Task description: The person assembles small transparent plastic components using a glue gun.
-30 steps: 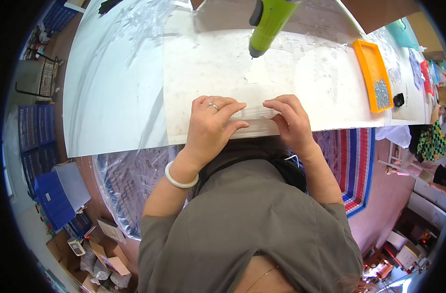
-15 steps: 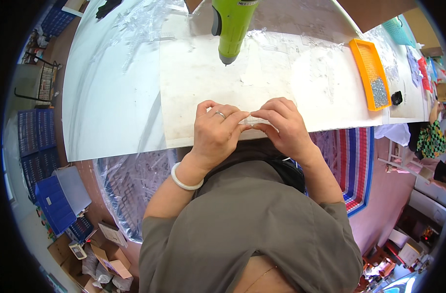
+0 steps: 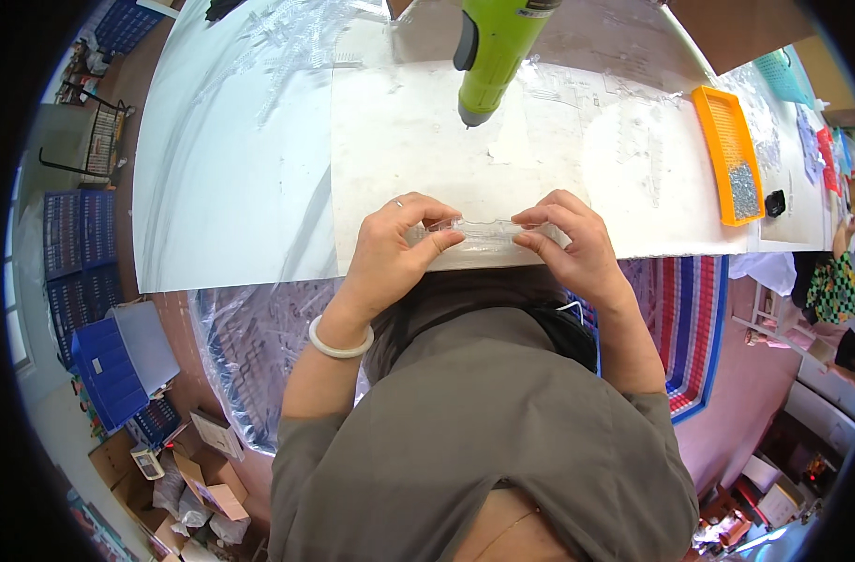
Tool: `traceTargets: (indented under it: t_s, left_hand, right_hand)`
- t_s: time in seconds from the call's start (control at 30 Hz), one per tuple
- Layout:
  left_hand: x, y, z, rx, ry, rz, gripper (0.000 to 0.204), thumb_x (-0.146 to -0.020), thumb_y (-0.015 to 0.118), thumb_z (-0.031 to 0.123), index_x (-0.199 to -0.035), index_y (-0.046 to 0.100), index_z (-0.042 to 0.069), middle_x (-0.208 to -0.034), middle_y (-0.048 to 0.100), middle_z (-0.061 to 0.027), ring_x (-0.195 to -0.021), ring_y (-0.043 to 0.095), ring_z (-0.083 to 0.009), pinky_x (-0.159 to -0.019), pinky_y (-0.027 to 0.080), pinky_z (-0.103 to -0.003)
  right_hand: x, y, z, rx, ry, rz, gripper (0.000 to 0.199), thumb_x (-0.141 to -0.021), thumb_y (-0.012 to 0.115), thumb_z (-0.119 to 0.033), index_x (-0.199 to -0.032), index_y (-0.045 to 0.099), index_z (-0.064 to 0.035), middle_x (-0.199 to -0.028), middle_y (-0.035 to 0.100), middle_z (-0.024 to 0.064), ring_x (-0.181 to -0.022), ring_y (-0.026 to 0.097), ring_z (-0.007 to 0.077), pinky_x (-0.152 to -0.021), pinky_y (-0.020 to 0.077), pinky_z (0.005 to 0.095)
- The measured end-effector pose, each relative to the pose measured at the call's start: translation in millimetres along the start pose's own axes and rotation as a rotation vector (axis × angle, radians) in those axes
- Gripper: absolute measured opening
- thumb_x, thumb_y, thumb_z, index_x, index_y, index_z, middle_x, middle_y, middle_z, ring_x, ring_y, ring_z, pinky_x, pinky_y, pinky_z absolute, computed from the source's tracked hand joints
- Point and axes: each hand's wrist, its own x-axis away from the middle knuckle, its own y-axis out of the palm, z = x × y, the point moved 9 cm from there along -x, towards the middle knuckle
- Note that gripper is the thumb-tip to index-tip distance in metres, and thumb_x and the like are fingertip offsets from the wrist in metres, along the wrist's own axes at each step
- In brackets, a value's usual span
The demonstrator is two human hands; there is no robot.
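Observation:
Between my hands, at the near edge of the white worktable, is a clear plastic strip-shaped part (image 3: 486, 230). My left hand (image 3: 401, 245), with a ring and a pale bangle on the wrist, pinches its left end. The right end is pinched between thumb and fingers of my right hand (image 3: 570, 239). The piece lies level, its middle showing between the fingertips. Beyond the hands a green electric screwdriver (image 3: 498, 61) hangs tip down over the table, touched by neither hand.
An orange tray (image 3: 727, 155) holding small metal screws stands at the right, with a small black object (image 3: 775, 203) beside it. Several clear plastic pieces (image 3: 301, 56) lie at the far left. Plastic-lined bags (image 3: 249, 365) and a striped bag (image 3: 694, 328) are below the table edge.
My hands have moved apart, uncovering more of the clear plastic part between them. The whole view has shifted slightly, so the screwdriver and tray appear farther right.

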Motion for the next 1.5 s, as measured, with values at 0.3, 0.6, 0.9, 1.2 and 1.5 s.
traceTargets:
  t_s: [0.3, 0.6, 0.9, 1.2, 1.5]
  left_hand:
    - [1, -20, -23, 0.463, -0.056, 0.022, 0.009, -0.096, 0.068, 0.0, -0.099, 0.075, -0.003, -0.114, 0.072, -0.013, -0.1, 0.069, -0.0203, -0.094, 0.054, -0.033]
    - [7, -16, 7, 0.063, -0.001, -0.076, 0.023, -0.092, 0.074, 0.004, -0.114, 0.073, -0.002, -0.115, 0.073, -0.0119, -0.105, 0.068, -0.0186, -0.093, 0.054, -0.032]
    - [20, -53, -23, 0.022, -0.2, 0.154, 0.02, -0.095, 0.072, 0.012, -0.108, 0.076, -0.003, -0.098, 0.076, -0.0093, -0.089, 0.069, -0.0148, -0.079, 0.055, -0.03]
    - [81, -260, -146, -0.216, -0.349, 0.937, 0.031, -0.099, 0.07, 0.019, -0.116, 0.075, -0.005, -0.109, 0.077, -0.0126, -0.095, 0.069, -0.0163, -0.088, 0.054, -0.03]
    - [73, -226, -70, -0.823, -0.107, 0.962, 0.027, -0.101, 0.069, 0.022, -0.121, 0.075, 0.005, -0.129, 0.069, -0.0145, -0.113, 0.063, -0.0244, -0.095, 0.049, -0.036]
  right_hand:
    - [5, -1, 22, -0.288, 0.192, -0.049, 0.016, -0.087, 0.08, -0.009, -0.1, 0.076, -0.0004, -0.09, 0.068, 0.0066, -0.089, 0.064, 0.0165, -0.084, 0.0493, 0.0313]
    - [3, 16, 17, -0.259, 0.229, -0.155, 0.018, -0.088, 0.081, -0.013, -0.1, 0.076, -0.0004, -0.087, 0.067, 0.0074, -0.084, 0.063, 0.0184, -0.079, 0.0498, 0.0315]
    - [-3, -2, 18, -0.315, 0.117, 0.125, 0.038, -0.093, 0.076, -0.009, -0.128, 0.066, -0.0005, -0.108, 0.072, 0.0091, -0.101, 0.069, 0.021, -0.092, 0.0539, 0.0321]
    - [19, -13, 84, -0.413, 0.306, 0.295, 0.026, -0.099, 0.07, -0.007, -0.124, 0.068, -0.0005, -0.105, 0.07, 0.0035, -0.097, 0.064, 0.0087, -0.087, 0.0516, 0.0238]
    - [25, -59, 94, -0.296, 0.337, 0.454, 0.023, -0.098, 0.071, -0.01, -0.119, 0.07, 0.001, -0.102, 0.071, 0.004, -0.091, 0.065, 0.0094, -0.08, 0.052, 0.024]
